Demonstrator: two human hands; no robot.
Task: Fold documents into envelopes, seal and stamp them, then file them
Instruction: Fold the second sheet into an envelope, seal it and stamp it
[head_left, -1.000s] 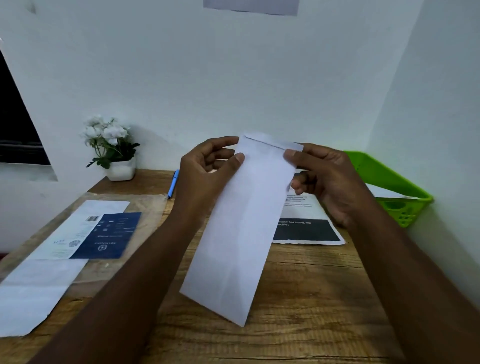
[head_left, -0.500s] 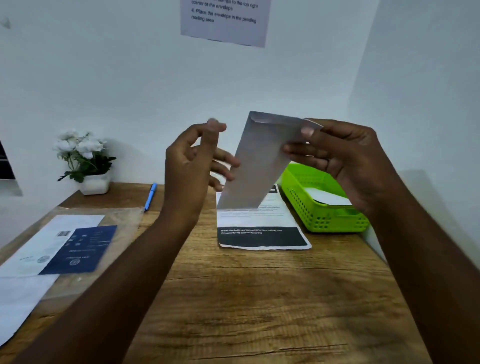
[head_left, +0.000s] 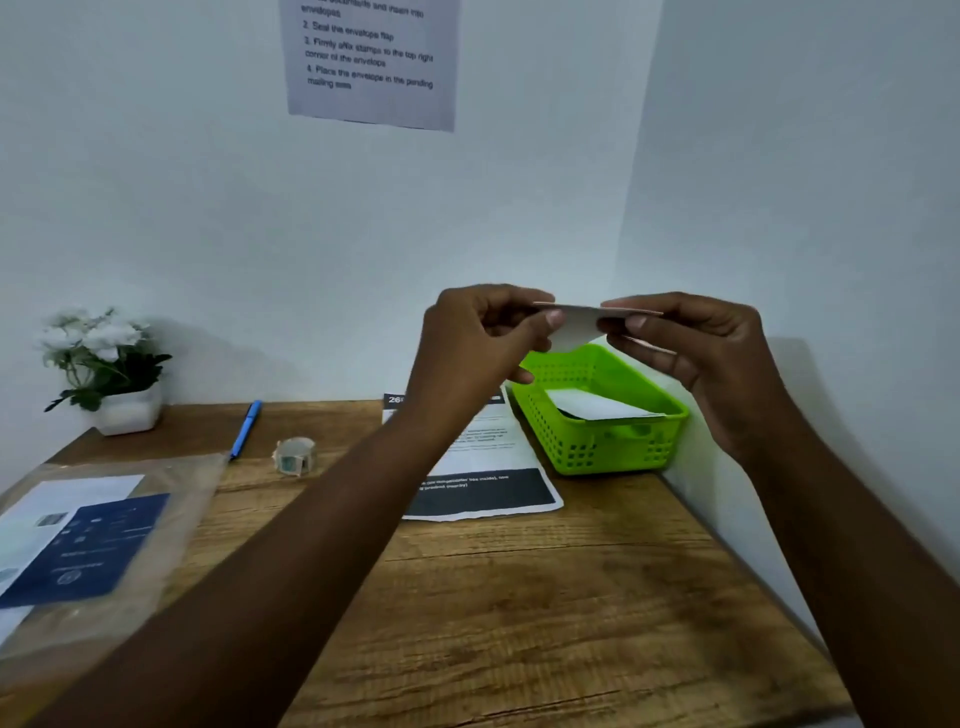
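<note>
While both arms reach up from the bottom of the frame, the left hand (head_left: 480, 338) and the right hand (head_left: 696, 353) meet just right of centre and pinch a white envelope (head_left: 576, 325) between them. Each hand has its thumb and fingers clamped on one end of the envelope, left hand on the left end, right hand on the right. The envelope is held in the air, turned nearly edge-on to the camera, so only a narrow white strip and a curved underside show between the two thumbs. It hangs above the far end of the green basket (head_left: 613, 447), not touching it.

That basket stands on the wooden table (head_left: 519, 613) at centre right, against the side wall, with a white paper (head_left: 597, 408) lying inside it. Just left of the basket a printed sheet (head_left: 483, 483) with a black band along its near edge lies flat on the table, partly hidden by the left forearm. Further left a small roll of stamps (head_left: 294, 456) sits near a blue pen (head_left: 245, 428), which lies slanted toward the back wall. At the far left a white pot of white flowers (head_left: 104, 364) stands at the table's back corner. In the lower left of the frame a clear plastic sleeve (head_left: 171, 499) holds a white sheet and a dark blue booklet (head_left: 88, 551). At the top centre a notice (head_left: 371, 62) with numbered lines of text is fixed to the wall.
</note>
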